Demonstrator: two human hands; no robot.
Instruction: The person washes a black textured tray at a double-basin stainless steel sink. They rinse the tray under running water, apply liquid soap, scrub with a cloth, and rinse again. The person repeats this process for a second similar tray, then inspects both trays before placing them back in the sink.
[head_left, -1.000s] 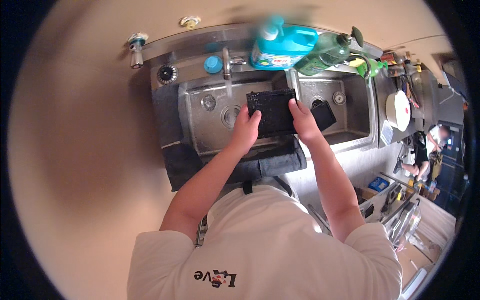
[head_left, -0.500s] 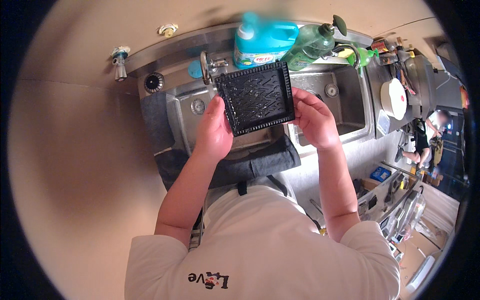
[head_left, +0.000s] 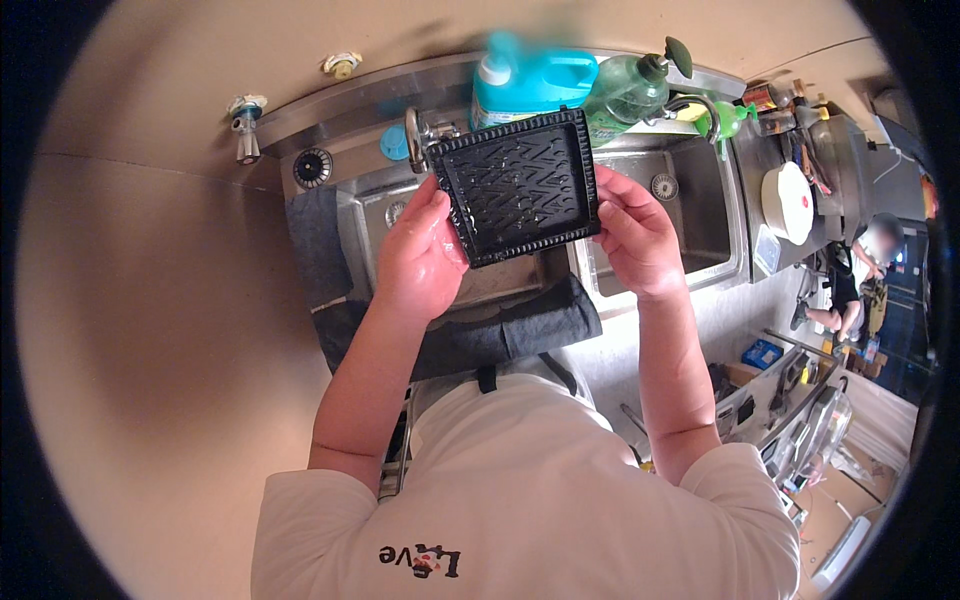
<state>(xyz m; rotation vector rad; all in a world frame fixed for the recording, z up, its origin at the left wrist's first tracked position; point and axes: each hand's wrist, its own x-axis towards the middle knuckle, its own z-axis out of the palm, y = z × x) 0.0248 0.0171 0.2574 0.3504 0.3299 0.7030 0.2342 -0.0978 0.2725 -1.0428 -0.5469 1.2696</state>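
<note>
A wet, black square tray (head_left: 520,190) with a ridged rim and raised zigzag ribs is held slightly tilted above the sinks. Its inner side faces up, and water drops glisten on it. My left hand (head_left: 425,260) grips the left edge, thumb along the rim and fingers mostly hidden behind. At the right edge, my right hand (head_left: 640,240) pinches the rim between thumb and fingers. Below the tray lies the left sink basin (head_left: 505,285), partly covered by it. The right basin (head_left: 695,220) opens beside it. A metal faucet (head_left: 412,140) stands just behind the tray's left corner.
Behind the sinks stand a turquoise jug (head_left: 550,80), a green pump bottle (head_left: 625,95) and a small green bottle (head_left: 732,118). Dark cloth (head_left: 500,330) drapes the front edge. A white lidded container (head_left: 787,203) sits at right. Far right, another person (head_left: 855,280) appears.
The tray has shifted slightly right and tilts a little differently. My left hand has slid its hold, showing more of its palm; my right hand keeps its grip.
</note>
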